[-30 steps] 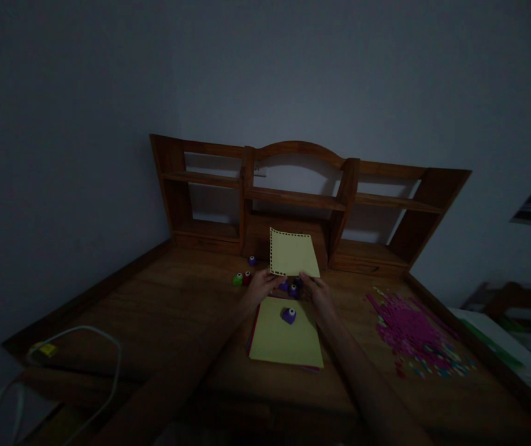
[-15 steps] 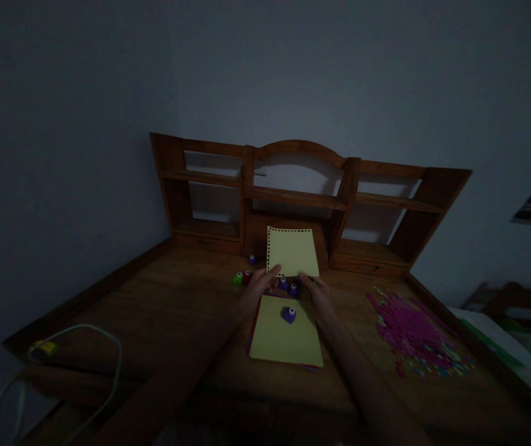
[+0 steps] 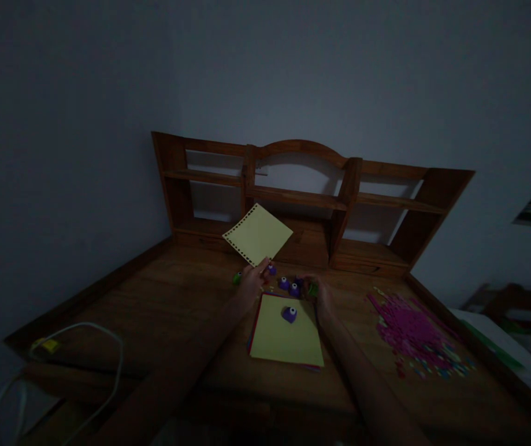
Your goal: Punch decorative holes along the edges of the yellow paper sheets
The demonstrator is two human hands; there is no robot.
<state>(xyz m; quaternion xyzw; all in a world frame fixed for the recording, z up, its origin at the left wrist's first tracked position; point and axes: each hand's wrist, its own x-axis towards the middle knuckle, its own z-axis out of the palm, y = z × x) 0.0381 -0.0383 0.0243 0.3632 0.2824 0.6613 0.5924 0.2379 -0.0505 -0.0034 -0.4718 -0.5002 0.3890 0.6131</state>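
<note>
My left hand [image 3: 250, 284] pinches a yellow paper sheet [image 3: 259, 235] by its lower corner, holding it up at a slant. Punched holes run along two of its edges. My right hand [image 3: 322, 300] has its fingers curled around a small green craft punch [image 3: 312, 289], partly hidden by the fingers. Purple craft punches [image 3: 284, 283] with white buttons stand between the hands. Another purple craft punch [image 3: 289, 314] lies on a stack of paper [image 3: 286, 341] with a yellow sheet on top. A second green craft punch [image 3: 236, 278] sits left of my left hand.
A wooden desk [image 3: 163, 297] carries a shelf unit [image 3: 293, 198] along its back. At the right lies a pile of pink strips [image 3: 407, 325] with coloured bits of paper. A white cable [image 3: 119, 353] loops over the left front edge, near a yellow object [image 3: 47, 345].
The sheet has turned and moved left, out of my right hand and into my left hand alone. My right hand has come down and closed on a green craft punch.
</note>
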